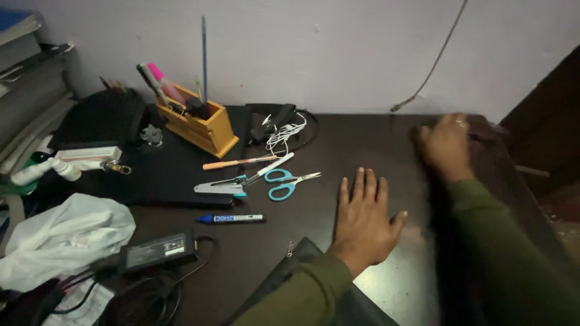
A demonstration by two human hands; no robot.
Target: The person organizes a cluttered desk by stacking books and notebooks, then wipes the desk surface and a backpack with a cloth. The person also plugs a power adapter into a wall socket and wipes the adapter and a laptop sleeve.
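My left hand (pixel 364 217) lies flat on the dark desk (pixel 362 145), palm down, fingers spread, holding nothing. My right hand (pixel 446 145) is blurred near the desk's far right corner, pressed down on something dark; what it holds is unclear. Both arms wear olive green sleeves. To the left of my left hand lie teal-handled scissors (pixel 284 183), a grey stapler (pixel 221 188), a blue marker (pixel 231 218) and an orange pen (pixel 237 162).
A wooden pen holder (pixel 202 127) stands at the back left beside tangled white earphones (pixel 284 134). A black power adapter (pixel 156 250) with cables, a white plastic bag (pixel 63 236) and a white bottle (pixel 42 170) crowd the left side. A cable (pixel 435 63) hangs down the wall.
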